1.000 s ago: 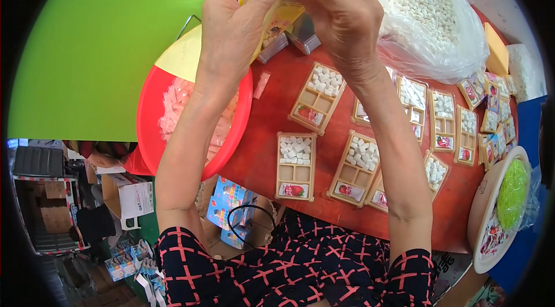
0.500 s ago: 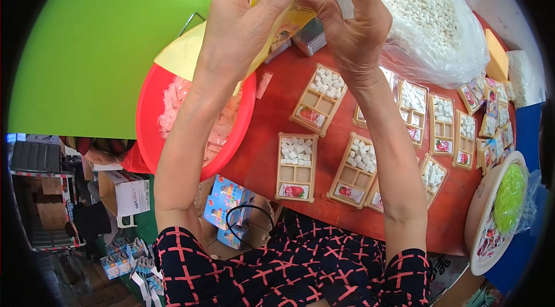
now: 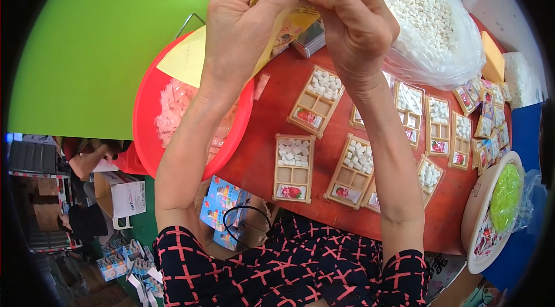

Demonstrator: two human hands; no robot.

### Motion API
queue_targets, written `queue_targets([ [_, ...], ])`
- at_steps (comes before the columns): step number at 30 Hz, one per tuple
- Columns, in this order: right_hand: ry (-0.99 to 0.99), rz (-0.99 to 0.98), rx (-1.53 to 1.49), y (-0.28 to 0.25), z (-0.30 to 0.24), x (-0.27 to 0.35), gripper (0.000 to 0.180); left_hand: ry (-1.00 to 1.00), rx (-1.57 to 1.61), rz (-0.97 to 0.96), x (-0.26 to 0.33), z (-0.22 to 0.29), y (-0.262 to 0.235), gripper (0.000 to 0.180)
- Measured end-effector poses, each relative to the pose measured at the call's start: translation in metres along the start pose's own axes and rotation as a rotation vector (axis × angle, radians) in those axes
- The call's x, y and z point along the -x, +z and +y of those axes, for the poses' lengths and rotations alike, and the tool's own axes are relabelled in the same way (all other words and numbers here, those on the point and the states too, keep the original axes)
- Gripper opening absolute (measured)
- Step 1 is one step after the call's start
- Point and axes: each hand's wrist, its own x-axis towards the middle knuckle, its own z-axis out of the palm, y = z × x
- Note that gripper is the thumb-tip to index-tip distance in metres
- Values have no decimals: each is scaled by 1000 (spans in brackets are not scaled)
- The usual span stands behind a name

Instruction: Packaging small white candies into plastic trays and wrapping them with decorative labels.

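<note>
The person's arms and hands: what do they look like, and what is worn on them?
Both forearms are bare; the left hand and right hand wear no gloves, and no rings or watch show. Short sleeves near the elbows are dark with a red grid pattern.

The yellow paper packet [image 3: 287, 24] looks thin and slightly glossy. The red basin [image 3: 144, 134] is smooth shiny plastic. The clear bag [image 3: 433, 30] is crinkled plastic film. The counter [image 3: 260, 151] is matt red.

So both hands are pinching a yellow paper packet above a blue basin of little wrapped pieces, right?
Not quite: the basin is red, not blue. The head view shows the left hand and the right hand pinching the yellow paper packet between them, above the red basin that holds the little wrapped pieces.
</note>
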Motion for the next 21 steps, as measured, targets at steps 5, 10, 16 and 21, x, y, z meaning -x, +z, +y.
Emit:
queue_targets([
  [5, -240, -36, 205, -2, 3, -1, 18, -66, 20, -29, 0, 2, 2, 20],
  [10, -233, -64, 316, -5, -2, 7, 21, -67, -18, -10, 4, 2, 4, 22],
  [16, -221, -31, 235, -6, -4, 4, 22, -121, -12, 5, -1, 0, -1, 20],
  [21, 174, 58, 2, -10, -15, -1, 35, -55, -11, -26, -3, -3, -10, 21],
])
